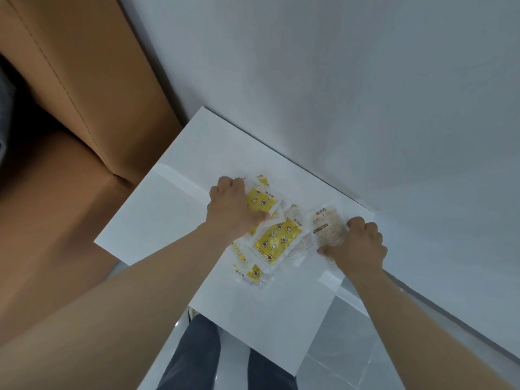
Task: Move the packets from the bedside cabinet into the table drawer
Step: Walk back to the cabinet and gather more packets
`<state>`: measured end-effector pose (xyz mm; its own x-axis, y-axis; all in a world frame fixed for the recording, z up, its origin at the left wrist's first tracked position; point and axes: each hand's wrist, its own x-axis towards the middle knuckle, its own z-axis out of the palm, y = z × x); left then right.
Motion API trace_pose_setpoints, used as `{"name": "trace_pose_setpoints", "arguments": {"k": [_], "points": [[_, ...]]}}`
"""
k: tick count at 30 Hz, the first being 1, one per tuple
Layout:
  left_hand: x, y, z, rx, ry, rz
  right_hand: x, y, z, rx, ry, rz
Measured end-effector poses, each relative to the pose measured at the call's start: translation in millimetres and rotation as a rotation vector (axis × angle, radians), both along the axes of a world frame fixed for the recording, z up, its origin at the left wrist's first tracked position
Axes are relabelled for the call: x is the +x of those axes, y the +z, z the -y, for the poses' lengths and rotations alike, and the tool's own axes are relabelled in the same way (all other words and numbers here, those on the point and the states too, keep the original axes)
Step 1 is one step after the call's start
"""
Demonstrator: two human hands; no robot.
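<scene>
Packets: your packets [274, 237] are all sitting in a loose overlapping heap on top of the white bedside cabinet [168, 215], toward its wall side. Most are clear-edged with a yellow star-and-flower print, plus a couple of pale ones.

Yellow packet: the far yellow packet [260, 202] is partly under your left palm and lies over the ones below it.

Middle packet: another yellow one [277, 240] lies tilted in the middle of the heap, nothing touching it but the other packets.

Near packet: one more [253, 274] pokes out at the end closest to you.

Beige packet: the beige packet [327, 228] is at the right end of the heap, near the cabinet's wall edge, with some print on it that's too small to read.

Left hand: your left hand [233, 205] is down on the heap, fingers curled over the far edge of the yellow packet and thumb pressed on its near side, so you've got a grip on it.

Right hand: your right hand [358, 243] has fingers curled round the beige packet's right edge, thumb along its near edge, holding it.

Around: brown padded headboard [84, 80] to the left of the cabinet, plain wall [337, 80] behind it, your dark trousers [194, 356] and shiny tiled floor [340, 347] below.
</scene>
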<state>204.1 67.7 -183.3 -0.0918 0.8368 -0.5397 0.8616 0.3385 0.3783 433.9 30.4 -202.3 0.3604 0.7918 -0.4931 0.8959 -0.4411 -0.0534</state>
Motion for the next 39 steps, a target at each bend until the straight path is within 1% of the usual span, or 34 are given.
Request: {"name": "trace_pose_setpoints", "arguments": {"k": [9,11,15,18,20,26,30,33,35,39], "points": [[15,-9,12,-0.142,-0.202,-0.128,5,-2,7,0.029,-0.055,-0.084],[22,-11,15,-0.155,-0.203,-0.132,5,-2,7,0.033,-0.06,-0.093],[34,-12,22,-0.071,-0.212,-0.219,5,-3,7,0.041,-0.062,-0.108],[38,-13,22,-0.184,-0.149,-0.131,7,-4,7,0.043,-0.055,-0.108],[38,-12,22,-0.211,-0.135,-0.139,8,-4,7,0.05,-0.057,-0.118],[31,-11,14,-0.178,-0.207,-0.158,9,-4,7,0.048,-0.053,-0.123],[24,-9,8,-0.021,-0.243,-0.189,8,-2,8,0.047,-0.061,-0.132],[22,-9,8,0.056,-0.29,-0.279,6,-1,9,0.053,-0.072,-0.13],[21,-10,8,0.058,-0.309,-0.313,6,-2,10,0.067,-0.088,-0.139],[20,-7,5,0.055,-0.316,-0.298,11,-7,12,0.069,-0.133,-0.223]]}}
